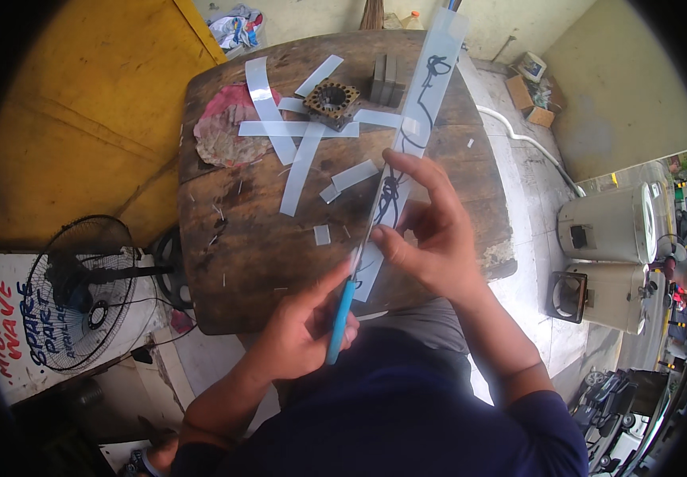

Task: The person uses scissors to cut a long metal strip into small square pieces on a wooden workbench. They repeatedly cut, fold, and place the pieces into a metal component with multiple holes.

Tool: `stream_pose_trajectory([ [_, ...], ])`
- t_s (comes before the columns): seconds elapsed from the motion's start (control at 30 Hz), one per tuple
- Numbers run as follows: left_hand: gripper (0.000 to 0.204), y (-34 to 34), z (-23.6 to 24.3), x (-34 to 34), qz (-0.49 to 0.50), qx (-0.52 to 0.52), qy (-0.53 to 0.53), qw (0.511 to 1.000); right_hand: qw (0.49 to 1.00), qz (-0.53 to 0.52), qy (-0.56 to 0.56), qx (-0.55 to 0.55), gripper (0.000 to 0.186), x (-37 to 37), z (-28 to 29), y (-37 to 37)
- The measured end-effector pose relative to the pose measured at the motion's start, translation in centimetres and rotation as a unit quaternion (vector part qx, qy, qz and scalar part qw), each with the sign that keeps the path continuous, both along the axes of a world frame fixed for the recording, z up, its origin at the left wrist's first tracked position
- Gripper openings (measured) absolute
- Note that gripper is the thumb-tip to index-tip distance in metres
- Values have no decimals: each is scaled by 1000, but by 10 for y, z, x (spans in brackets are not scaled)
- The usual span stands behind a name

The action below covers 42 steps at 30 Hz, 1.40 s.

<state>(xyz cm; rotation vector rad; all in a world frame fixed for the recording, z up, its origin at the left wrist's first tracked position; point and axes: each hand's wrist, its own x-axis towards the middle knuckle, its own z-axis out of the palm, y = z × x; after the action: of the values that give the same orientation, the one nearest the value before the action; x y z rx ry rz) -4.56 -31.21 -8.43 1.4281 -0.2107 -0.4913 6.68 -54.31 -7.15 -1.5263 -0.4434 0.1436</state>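
Translucent strip, dark scrawls across it, slants over the bench in my head view; my right hand has its fingers closed in a pinch on it; my left hand's fingers curl round a blue-handled tool, its blade along the strip's left edge; beyond, shorter strips lie about a holed metal block.

From here, the long milky-white plastic strip carries black looping lines; the slim tool handle is bright blue (almost turquoise), and the worn wooden table is brown.
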Motion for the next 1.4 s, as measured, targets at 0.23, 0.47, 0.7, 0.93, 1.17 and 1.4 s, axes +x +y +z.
stream_pose_trajectory([
  [0.23, 88, -1, -1, -1, 11, -23, 61, 998, 999, -25, -18, 24, 73, -8, -14, 5],
  [0.47, 87, -3, -4, -6, 8, -17, 86, 996, 995, -62, -81, 17, 69, 7, -15, 3],
  [0.7, 91, -1, -4, -7, 9, 2, 53, 999, 999, -22, -1, 41, 71, 21, 1, 3],
  [0.93, 91, 5, -6, -3, 6, 23, 4, 1000, 997, -11, 18, 77, 72, 11, -3, 11],
  [1.17, 90, 0, -3, -3, 20, -1, 68, 997, 999, -15, -1, 42, 73, 9, -2, 5],
  [1.4, 89, 2, -1, 1, 31, -13, 33, 999, 999, -3, -5, 41, 74, 1, -10, 12],
])
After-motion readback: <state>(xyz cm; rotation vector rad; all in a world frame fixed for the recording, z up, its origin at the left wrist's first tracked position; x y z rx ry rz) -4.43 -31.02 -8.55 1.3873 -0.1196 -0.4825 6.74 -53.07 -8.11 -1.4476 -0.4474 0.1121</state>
